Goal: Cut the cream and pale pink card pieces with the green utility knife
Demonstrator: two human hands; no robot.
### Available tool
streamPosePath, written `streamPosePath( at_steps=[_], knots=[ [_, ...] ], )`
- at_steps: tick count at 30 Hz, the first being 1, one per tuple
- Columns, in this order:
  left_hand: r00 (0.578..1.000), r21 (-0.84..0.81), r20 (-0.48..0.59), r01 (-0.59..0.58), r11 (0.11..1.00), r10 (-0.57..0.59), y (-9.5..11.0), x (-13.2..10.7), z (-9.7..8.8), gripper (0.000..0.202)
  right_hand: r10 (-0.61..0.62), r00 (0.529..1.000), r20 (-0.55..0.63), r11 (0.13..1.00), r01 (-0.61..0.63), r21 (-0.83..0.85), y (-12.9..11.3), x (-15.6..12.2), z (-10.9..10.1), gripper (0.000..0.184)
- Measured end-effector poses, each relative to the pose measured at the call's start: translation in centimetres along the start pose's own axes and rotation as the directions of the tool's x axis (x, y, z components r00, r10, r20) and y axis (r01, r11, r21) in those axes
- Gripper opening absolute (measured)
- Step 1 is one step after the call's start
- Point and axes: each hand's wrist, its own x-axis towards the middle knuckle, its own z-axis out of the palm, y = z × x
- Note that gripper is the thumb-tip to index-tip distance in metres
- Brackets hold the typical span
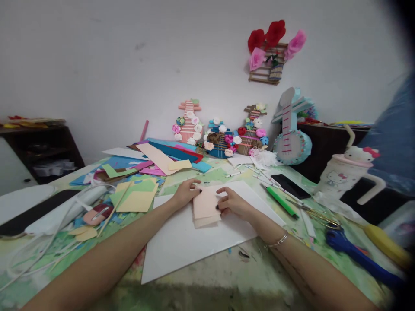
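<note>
A folded piece of pale pink paper (205,209) lies on a large white sheet (181,242) in the middle of the table. My left hand (187,193) rests at the paper's upper left edge, fingers curled and pressing on it. My right hand (232,203) sits on the paper's right edge, fingers bent and pinching it. A thin bracelet circles my right wrist.
Coloured paper scraps (136,196) and foam sheets (168,155) lie left and behind. Small craft guitars with paper flowers (220,138) line the wall. A green marker (280,201), black phone (290,185), scissors (319,216), blue tool (353,252) and cat mug (346,172) are on the right.
</note>
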Motion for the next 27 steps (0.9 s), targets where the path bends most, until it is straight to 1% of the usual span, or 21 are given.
streamPosePath(
  at_steps=[3,4,6,7,9,12,14,15,17,21,24,27],
  knots=[
    [1.0,-0.022,0.012,0.006,1.0,-0.006,-0.3,0.1,-0.2,0.031,-0.071,0.995,-0.073,0.982,0.057,-0.178,-0.1,0.0,-0.8,0.036],
    [1.0,-0.026,0.013,0.01,1.0,-0.009,-0.4,0.2,-0.3,0.032,-0.117,0.988,-0.1,0.966,0.09,-0.241,-0.3,-0.1,-1.1,0.03],
    [1.0,-0.03,0.013,0.013,0.999,-0.013,-0.6,0.3,-0.5,0.031,-0.224,0.969,-0.106,0.922,0.175,-0.346,-0.7,-0.4,-1.6,0.017],
    [1.0,-0.03,0.012,0.012,0.999,-0.012,-0.7,0.3,-0.6,0.031,-0.271,0.959,-0.085,0.897,0.219,-0.385,-0.9,-0.6,-1.8,0.013],
    [1.0,-0.031,0.006,0.005,0.999,-0.005,-0.8,0.4,-0.7,0.03,-0.341,0.94,-0.004,0.847,0.306,-0.436,-1.2,-1.0,-1.8,0.01],
    [1.0,-0.047,-0.009,-0.008,0.999,0.008,-0.9,0.5,-0.8,0.029,-0.373,0.914,0.158,0.788,0.402,-0.466,-1.3,-1.3,-1.4,0.021],
    [1.0,-0.073,-0.016,0.001,0.997,-0.002,-1.0,0.6,-0.8,0.029,-0.372,0.899,0.232,0.761,0.439,-0.478,-0.9,-1.3,-1.1,0.028],
    [1.0,-0.092,-0.015,0.016,0.996,-0.017,-1.1,0.7,-0.7,0.029,-0.374,0.894,0.249,0.751,0.449,-0.484,-0.8,-1.2,-1.0,0.029],
    [0.998,-0.142,-0.005,0.062,0.988,-0.064,-1.2,0.7,-0.6,0.03,-0.383,0.893,0.238,0.741,0.451,-0.498,-0.4,-1.0,-1.0,0.028],
    [0.988,-0.253,0.029,0.152,0.956,-0.149,-1.2,0.7,-0.4,0.031,-0.388,0.901,0.191,0.756,0.43,-0.494,0.0,-0.7,-1.0,0.017],
    [0.982,-0.31,0.044,0.186,0.932,-0.182,-1.0,0.5,-0.5,0.031,-0.391,0.903,0.175,0.771,0.426,-0.475,0.0,-0.6,-1.1,0.016],
    [0.977,-0.348,0.053,0.212,0.913,-0.206,-0.8,0.4,-0.6,0.031,-0.395,0.91,0.13,0.784,0.407,-0.468,0.2,-0.4,-1.0,0.017]
  ],
)
